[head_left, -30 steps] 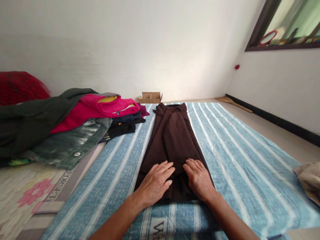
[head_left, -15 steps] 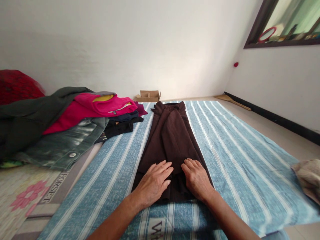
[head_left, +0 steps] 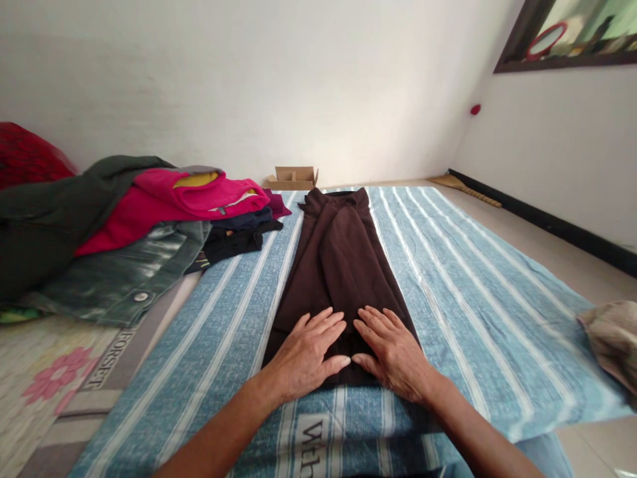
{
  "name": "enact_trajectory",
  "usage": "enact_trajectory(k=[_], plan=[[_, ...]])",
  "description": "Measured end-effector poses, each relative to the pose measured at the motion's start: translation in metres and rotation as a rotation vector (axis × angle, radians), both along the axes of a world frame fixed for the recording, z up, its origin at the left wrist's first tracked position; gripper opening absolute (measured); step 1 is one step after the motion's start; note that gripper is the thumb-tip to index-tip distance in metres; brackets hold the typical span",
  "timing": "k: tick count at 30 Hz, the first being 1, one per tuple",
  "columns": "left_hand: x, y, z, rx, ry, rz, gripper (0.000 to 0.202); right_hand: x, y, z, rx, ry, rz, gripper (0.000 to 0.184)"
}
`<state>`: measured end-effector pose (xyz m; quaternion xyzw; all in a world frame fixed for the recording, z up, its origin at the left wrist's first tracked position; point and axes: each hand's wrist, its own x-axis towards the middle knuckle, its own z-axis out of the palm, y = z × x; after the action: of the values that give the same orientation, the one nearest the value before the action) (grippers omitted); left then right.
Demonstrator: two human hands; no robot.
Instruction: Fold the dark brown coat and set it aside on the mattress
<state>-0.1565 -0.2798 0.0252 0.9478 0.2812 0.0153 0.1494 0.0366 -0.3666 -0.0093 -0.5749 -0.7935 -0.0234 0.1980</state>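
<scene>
A dark brown garment point(head_left: 338, 259), folded into a long narrow strip, lies lengthwise on a blue striped sheet point(head_left: 462, 279). My left hand point(head_left: 308, 355) lies flat on its near end with fingers spread. My right hand point(head_left: 391, 352) lies flat beside it, fingers stretched out, and the two thumbs nearly touch. Neither hand holds anything.
A heap of clothes point(head_left: 114, 226) lies at the left: a dark green jacket, pink tops, black pieces. A small cardboard box point(head_left: 292, 177) stands by the far wall. A beige cloth point(head_left: 610, 338) lies at the right edge. A floral mat point(head_left: 50, 378) is at the near left.
Both hands have slid toward each other on the near end of the brown garment, so the thumbs now almost meet. The view has tilted slightly.
</scene>
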Motion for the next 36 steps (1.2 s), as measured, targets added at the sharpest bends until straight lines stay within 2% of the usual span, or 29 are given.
enact_trajectory(k=[7, 13, 21, 36], plan=[[0.0007, 0.0005, -0.0046, 0.041, 0.023, -0.038, 0.060, -0.0052, -0.0027, 0.0004, -0.085, -0.011, 0.052, 0.074], [0.0004, 0.0006, -0.0073, 0.070, 0.049, -0.060, 0.065, -0.0070, -0.0046, 0.0033, -0.135, -0.020, 0.030, 0.080], [0.0006, -0.0004, -0.0042, 0.088, 0.146, -0.077, 0.082, -0.0069, -0.0037, 0.0063, -0.155, -0.009, 0.029, 0.080], [-0.0010, -0.0038, -0.0095, 0.195, 0.090, -0.081, 0.068, -0.0073, -0.0007, 0.0050, -0.014, -0.044, 0.019, 0.070]])
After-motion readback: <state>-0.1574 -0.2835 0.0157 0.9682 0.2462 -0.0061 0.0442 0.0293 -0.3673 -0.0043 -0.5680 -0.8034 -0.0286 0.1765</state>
